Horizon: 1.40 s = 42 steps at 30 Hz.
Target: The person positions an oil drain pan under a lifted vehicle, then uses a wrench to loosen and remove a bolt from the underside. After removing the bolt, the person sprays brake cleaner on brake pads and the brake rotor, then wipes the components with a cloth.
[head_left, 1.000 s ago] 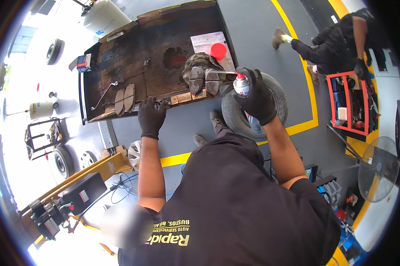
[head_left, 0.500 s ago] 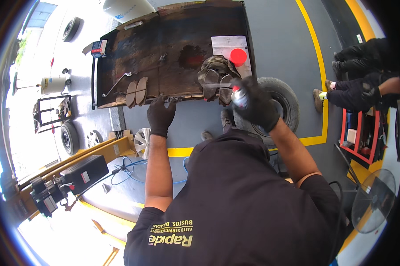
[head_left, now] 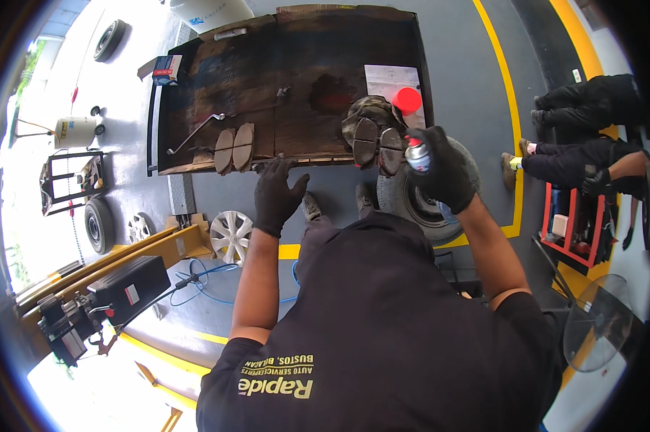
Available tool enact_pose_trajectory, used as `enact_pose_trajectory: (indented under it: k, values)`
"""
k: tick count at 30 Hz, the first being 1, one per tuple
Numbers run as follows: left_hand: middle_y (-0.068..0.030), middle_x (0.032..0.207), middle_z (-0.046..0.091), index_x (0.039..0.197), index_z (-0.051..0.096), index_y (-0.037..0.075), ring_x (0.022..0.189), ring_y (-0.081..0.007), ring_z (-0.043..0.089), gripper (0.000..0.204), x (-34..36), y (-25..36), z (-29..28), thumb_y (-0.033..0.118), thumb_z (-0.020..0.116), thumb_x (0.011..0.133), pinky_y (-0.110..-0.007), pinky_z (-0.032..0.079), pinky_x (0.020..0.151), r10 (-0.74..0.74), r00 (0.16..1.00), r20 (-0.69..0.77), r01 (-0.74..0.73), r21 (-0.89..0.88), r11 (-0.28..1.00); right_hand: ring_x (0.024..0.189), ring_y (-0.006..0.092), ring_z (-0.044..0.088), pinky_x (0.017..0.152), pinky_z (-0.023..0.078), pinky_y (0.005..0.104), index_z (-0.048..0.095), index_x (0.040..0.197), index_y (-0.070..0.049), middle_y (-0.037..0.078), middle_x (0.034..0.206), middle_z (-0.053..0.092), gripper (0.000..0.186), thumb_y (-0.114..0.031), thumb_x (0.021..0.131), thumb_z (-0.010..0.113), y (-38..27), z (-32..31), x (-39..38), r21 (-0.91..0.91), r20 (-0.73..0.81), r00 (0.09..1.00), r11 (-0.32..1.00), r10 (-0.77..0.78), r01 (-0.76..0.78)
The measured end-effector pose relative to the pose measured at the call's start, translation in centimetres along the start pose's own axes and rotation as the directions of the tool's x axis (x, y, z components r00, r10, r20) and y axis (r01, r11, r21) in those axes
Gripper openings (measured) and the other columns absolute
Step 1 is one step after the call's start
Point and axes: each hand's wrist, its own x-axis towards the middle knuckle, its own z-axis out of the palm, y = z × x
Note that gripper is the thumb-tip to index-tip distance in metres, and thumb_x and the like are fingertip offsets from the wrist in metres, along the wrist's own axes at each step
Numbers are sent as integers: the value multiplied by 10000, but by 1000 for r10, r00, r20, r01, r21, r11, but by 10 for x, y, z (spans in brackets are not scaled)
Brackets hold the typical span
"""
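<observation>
My right hand [head_left: 444, 169], in a black glove, grips a spray can [head_left: 417, 157] with a red nozzle just right of two dark brake pads [head_left: 364, 140]. Those pads lie side by side at the near edge of a dark, stained workbench [head_left: 231, 79], against a bunched camouflage cloth [head_left: 375, 111]. Near the bench's front edge is my left hand [head_left: 278, 194], also gloved, with thumb and fingers apart and nothing in it; its fingertips are at the edge. Two lighter brake pads [head_left: 234, 147] rest on the bench to its left.
On the bench are a wrench [head_left: 195, 135], a small box [head_left: 167, 70], a white sheet [head_left: 393, 74] and a red disc [head_left: 407, 101]. A tyre [head_left: 458, 194] lies beside its right corner. A hubcap [head_left: 231, 236] and blue hose [head_left: 202, 273] are lower left. Co-workers' legs [head_left: 577, 155] show at right.
A pale streak of spray crossed the right-hand pads earlier and is gone now. My right hand with the can has shifted right of them. My left fingers have spread and straightened.
</observation>
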Motion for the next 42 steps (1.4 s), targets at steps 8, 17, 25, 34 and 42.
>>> enact_pose_trajectory:
  k: [8,17,25,34,42]
  values:
    - [-131,981,712,1267,623,-5,910,-292,688,498,-28,-81,-51,270,832,907,-447,556,804,-209,959,-191,178,-167,970,1232,413,652,1000,557,469,572,1477,-117,186,1337,642,797,-103,738,872,-89,40,-11,91,-14,986,982,-168,168]
    - [-115,844,711,1231,634,-1,742,-271,698,399,-13,-170,-87,210,806,940,-410,551,711,-367,886,-284,267,-334,904,1110,372,676,877,583,487,597,1483,-198,141,1262,604,796,-138,740,875,-199,193,43,137,22,971,962,-240,235]
    - [-124,850,733,1190,667,3,767,-304,724,379,-27,-210,-93,250,807,939,-433,563,722,-378,905,-194,301,-334,893,1032,390,698,829,588,476,602,1480,-202,141,1237,606,783,-199,747,877,-209,214,57,123,20,969,963,-246,242]
    - [-139,920,752,1238,657,-17,805,-265,740,377,-25,-236,-101,206,789,965,-402,579,761,-383,905,-184,309,-333,891,1031,387,707,835,589,478,612,1446,-178,152,1228,624,728,-197,763,864,-218,211,62,122,61,946,943,-319,310]
    - [-133,890,749,1239,662,10,801,-284,738,394,-17,-245,-103,233,802,945,-414,572,761,-419,884,-206,333,-350,876,1089,386,681,891,571,485,583,1473,-147,178,1205,611,761,-161,762,857,-213,202,65,90,37,958,956,-283,279]
